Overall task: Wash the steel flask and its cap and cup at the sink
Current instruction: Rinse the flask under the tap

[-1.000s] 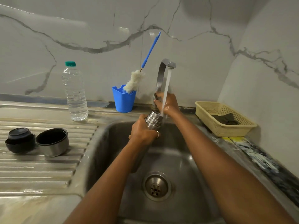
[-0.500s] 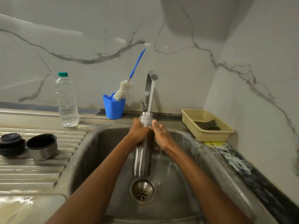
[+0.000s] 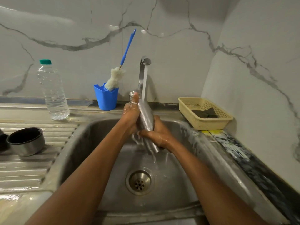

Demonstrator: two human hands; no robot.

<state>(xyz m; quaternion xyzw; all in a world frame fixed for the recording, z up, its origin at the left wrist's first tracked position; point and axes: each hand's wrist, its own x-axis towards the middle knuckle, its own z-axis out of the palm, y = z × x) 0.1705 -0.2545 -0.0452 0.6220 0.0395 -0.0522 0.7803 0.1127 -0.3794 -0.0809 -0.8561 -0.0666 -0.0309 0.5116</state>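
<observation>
My feed is evenly lit but rather dim, with soft, cool light falling from above. A broad shadow darkens the marble wall [image 3: 186,7] at the top, and a pale streak of glare runs across its upper left. The wet drainboard [image 3: 32,172] throws bright reflections near the lower left corner, and the sink [image 3: 90,143] wall carries a dull sheen. Motion blur smears the steel flask [image 3: 146,116] and the water running off it. The left hand [image 3: 131,116] and right hand [image 3: 158,135] look slightly soft. The wide lens bows the drainboard's back edge and the wall corner, and the dark counter [image 3: 253,168] turns streaky toward the frame's right edge.
</observation>
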